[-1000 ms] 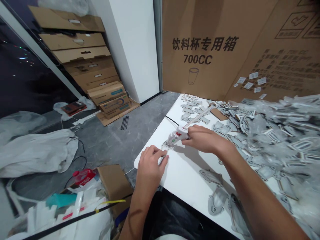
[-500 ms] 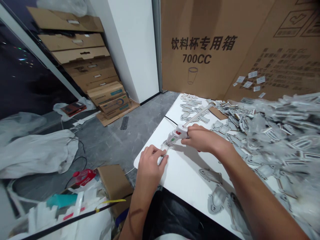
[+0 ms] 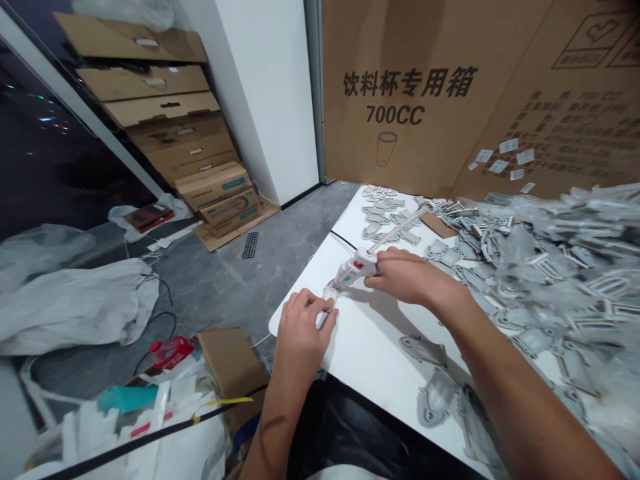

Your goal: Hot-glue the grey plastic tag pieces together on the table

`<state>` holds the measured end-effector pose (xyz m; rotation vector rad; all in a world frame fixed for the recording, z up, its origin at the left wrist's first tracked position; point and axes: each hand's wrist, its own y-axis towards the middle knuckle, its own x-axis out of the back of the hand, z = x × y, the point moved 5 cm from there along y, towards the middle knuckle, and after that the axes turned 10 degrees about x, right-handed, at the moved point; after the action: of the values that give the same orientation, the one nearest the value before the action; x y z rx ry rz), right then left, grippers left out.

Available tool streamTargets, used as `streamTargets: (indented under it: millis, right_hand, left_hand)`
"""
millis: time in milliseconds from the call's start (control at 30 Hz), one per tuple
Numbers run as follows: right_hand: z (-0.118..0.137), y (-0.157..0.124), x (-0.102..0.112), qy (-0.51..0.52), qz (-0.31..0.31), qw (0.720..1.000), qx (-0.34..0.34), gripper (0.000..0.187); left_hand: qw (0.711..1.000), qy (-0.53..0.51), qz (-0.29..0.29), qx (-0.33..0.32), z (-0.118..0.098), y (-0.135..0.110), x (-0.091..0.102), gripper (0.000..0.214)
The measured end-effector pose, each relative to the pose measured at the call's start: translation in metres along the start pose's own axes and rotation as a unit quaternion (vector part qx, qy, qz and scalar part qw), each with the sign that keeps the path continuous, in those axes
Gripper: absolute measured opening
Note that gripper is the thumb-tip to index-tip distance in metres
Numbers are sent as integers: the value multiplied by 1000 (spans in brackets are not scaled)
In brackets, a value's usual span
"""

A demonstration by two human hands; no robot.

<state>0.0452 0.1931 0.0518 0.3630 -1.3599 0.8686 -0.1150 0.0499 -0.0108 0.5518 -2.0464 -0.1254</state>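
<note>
The right hand (image 3: 405,273) was wrapped around the handle of the gun (image 3: 353,268), above the white table (image 3: 370,340), while the left hand (image 3: 306,327) pinched, between thumb and forefinger, the near end of a small part (image 3: 330,292) under the nozzle, near the table's left edge. Doing this well likely called for a steady nozzle and fingertips clear of the tip, which might be hot. The gun's long axis ran slantwise, nose down toward the left hand, its stick (image 3: 400,230) rising toward the far right; the part's axis was too hidden to tell.
</note>
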Motion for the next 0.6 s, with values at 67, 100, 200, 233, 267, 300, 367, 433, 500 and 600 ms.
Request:
streamTargets:
  millis: [67, 100, 200, 233, 267, 300, 367, 433, 500, 600]
  right_hand:
    - [1, 0, 0, -7, 0, 1000, 2, 33]
    - [1, 0, 1, -12, 2, 1000, 3, 33]
    - [4, -1, 1, -21, 12, 1000, 5, 34]
    - [4, -1, 2, -23, 13, 1000, 5, 34]
    - [5, -2, 2, -24, 14, 1000, 6, 34]
    - [6, -2, 3, -25, 14, 1000, 6, 34]
    - [9, -3, 3, -25, 14, 1000, 6, 32]
    - [11, -4, 4, -28, 15, 999, 6, 31]
    - [14, -6, 5, -35, 18, 999, 6, 31]
    - [18, -8, 7, -45, 21, 999, 4, 33]
  left_hand:
    - [1000, -2, -4, 5, 0, 0, 0, 6]
    - [1000, -4, -4, 8, 0, 0, 0, 6]
    - [1000, -13, -6, 11, 0, -1, 0, 7]
    - [1000, -15, -8, 11, 0, -1, 0, 7]
    - [1000, -16, -9, 12, 0, -2, 0, 7]
    - [1000, -16, -10, 13, -1, -2, 0, 7]
    - [1000, -17, -7, 16, -1, -2, 0, 6]
    - [1000, -17, -1, 19, -1, -2, 1, 7]
    - [1000, -16, 4, 20, -1, -1, 1, 7]
    - [1000, -13, 8, 22, -2, -1, 2, 7]
